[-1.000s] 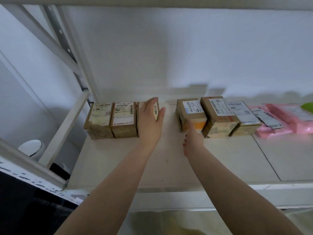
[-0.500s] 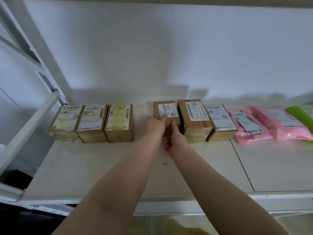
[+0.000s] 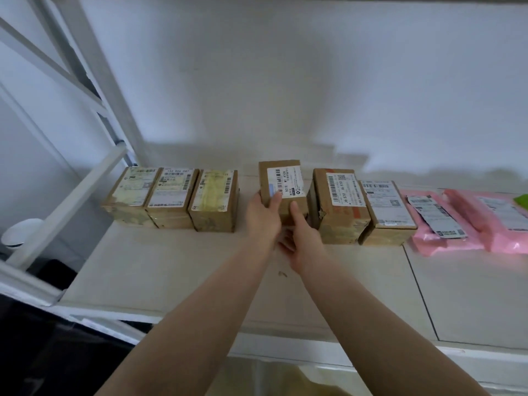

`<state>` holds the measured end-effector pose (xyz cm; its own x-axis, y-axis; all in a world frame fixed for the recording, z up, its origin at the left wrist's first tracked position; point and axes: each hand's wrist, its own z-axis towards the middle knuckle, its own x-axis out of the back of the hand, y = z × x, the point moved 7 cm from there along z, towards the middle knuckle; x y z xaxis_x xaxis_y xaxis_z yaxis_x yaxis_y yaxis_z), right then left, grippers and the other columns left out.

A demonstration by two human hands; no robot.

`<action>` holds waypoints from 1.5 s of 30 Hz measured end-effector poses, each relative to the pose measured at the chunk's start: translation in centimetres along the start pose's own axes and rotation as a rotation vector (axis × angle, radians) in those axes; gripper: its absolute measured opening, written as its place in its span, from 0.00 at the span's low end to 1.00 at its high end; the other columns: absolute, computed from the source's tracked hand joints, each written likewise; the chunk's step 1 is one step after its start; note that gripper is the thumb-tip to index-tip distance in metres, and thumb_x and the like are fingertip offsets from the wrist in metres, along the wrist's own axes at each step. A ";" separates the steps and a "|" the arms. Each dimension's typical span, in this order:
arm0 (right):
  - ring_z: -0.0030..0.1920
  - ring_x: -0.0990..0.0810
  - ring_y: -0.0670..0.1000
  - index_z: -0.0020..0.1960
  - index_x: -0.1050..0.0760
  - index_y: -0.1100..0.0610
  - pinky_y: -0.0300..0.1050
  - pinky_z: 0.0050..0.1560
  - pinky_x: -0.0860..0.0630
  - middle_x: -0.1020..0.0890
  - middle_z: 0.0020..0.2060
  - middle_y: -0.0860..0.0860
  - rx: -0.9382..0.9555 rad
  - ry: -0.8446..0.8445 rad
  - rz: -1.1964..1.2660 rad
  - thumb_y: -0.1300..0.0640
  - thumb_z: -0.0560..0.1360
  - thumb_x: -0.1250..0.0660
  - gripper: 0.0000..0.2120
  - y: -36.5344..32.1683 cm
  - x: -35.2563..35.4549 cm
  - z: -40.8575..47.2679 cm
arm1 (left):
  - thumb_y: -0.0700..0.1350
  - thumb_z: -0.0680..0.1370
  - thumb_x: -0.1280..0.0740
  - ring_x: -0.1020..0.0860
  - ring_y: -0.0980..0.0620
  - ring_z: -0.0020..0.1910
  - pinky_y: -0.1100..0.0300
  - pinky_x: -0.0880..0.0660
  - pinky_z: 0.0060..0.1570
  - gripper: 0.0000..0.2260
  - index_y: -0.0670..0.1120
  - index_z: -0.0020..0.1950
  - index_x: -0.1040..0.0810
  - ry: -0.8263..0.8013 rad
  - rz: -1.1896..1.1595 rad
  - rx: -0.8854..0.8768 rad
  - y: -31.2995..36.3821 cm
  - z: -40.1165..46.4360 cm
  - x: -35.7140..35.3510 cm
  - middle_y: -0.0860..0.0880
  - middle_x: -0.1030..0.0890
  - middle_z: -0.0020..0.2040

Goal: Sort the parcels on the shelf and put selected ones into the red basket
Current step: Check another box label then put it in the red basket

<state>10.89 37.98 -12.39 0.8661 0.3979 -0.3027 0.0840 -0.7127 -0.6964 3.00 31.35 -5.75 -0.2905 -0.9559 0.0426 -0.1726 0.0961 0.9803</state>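
Observation:
A small cardboard parcel (image 3: pixel 281 182) with a white label is raised off the white shelf (image 3: pixel 171 270), tilted toward me. My left hand (image 3: pixel 263 218) grips its left side, thumb on the label. My right hand (image 3: pixel 301 241) holds its near end from below, thumb on the front face. Three brown parcels (image 3: pixel 171 200) sit in a row to the left. Two more brown parcels (image 3: pixel 340 205) stand just right of the held one. Pink mailer bags (image 3: pixel 463 221) lie at the far right. The red basket is not in view.
A white shelf upright and slanted brace (image 3: pixel 74 195) stand at the left. A white wall closes the back. A green item (image 3: pixel 521 200) peeks in at the right edge. A white round object (image 3: pixel 21 232) sits below left.
My left hand left the third parcel of the left row and joined my right hand on the small parcel. Both hands have lifted it away from the right group.

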 end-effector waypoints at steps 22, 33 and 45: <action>0.61 0.20 0.54 0.68 0.25 0.53 0.51 0.58 0.24 0.15 0.56 0.51 0.251 -0.288 -0.221 0.41 0.66 0.23 0.33 -7.1 -0.7 -5.5 | 0.44 0.78 0.32 0.18 0.47 0.56 0.48 0.24 0.61 0.13 0.45 0.63 0.21 -0.588 0.472 -0.238 7.9 0.1 6.9 0.47 0.16 0.56; 0.50 0.17 0.52 0.49 0.18 0.55 0.51 0.63 0.22 0.13 0.41 0.50 0.183 -0.280 0.005 0.54 0.74 0.28 0.06 -5.8 -0.3 -8.4 | 0.54 0.70 0.24 0.21 0.50 0.61 0.47 0.26 0.65 0.29 0.53 0.70 0.26 -0.404 0.285 -0.237 8.5 0.4 7.9 0.49 0.21 0.63; 0.49 0.16 0.49 0.51 0.19 0.59 0.47 0.62 0.22 0.13 0.44 0.52 0.223 -0.364 0.120 0.60 0.76 0.30 0.06 -5.8 -1.0 -9.4 | 0.42 0.75 0.29 0.17 0.48 0.54 0.50 0.19 0.50 0.23 0.50 0.69 0.25 -0.478 -0.086 0.001 6.2 -0.4 7.7 0.47 0.16 0.56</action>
<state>14.20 36.31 -1.90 0.6300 0.5260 -0.5712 -0.1493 -0.6398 -0.7539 0.07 24.48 0.76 -0.6751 -0.7258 -0.1324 -0.2160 0.0228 0.9761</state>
